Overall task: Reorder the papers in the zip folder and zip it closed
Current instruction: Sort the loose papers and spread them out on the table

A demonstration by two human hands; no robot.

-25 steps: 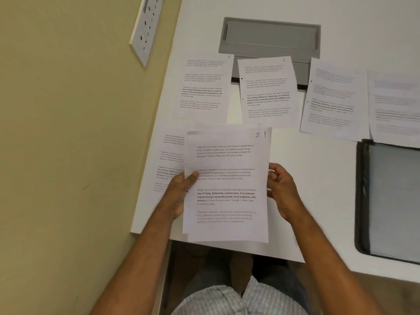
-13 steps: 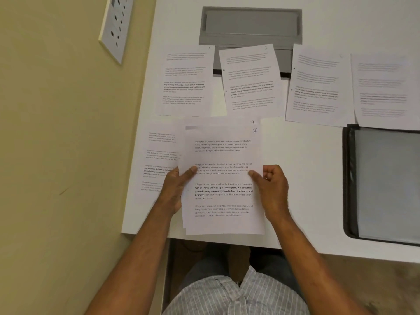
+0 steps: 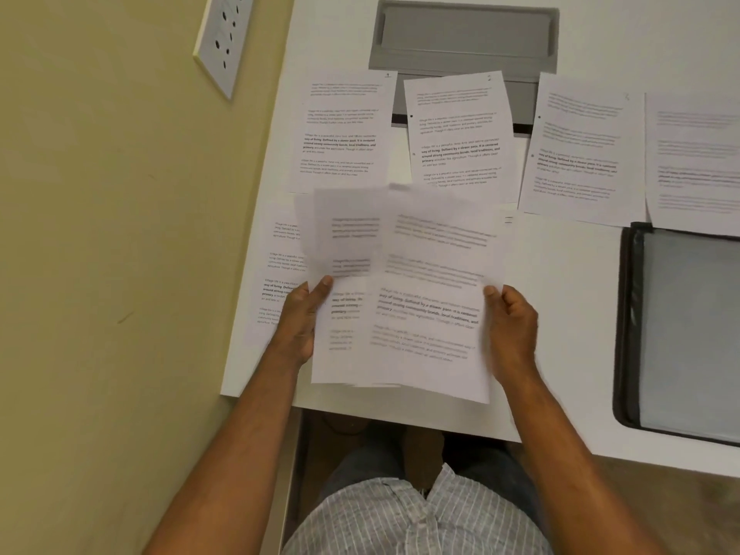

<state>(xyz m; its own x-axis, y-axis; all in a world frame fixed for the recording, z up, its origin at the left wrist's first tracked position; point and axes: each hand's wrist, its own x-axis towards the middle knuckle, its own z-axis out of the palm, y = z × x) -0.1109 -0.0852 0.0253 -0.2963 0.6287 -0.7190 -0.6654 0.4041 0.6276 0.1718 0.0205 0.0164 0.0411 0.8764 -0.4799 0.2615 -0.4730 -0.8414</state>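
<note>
1. The left hand [image 3: 298, 320] holds a few papers [image 3: 344, 310] by their left edge, with the thumb on top.
2. The right hand [image 3: 514, 328] pinches one top sheet [image 3: 432, 298] by its right edge. This sheet is tilted and slid a bit to the right of the others. It looks blurry.
3. Both hands hold the papers just above the near edge of the white table [image 3: 560, 314].
4. Four more pages lie flat in a row farther back on the table. One more page [image 3: 276, 274] lies under the held papers, at the left.
5. The zip folder [image 3: 688, 334] lies open on the right side of the table, apart from the hands. It has a black edge.
6. A grey tray [image 3: 464, 38] sits at the back of the table.
7. A wall socket [image 3: 222, 42] is on the yellow wall at the left.
</note>
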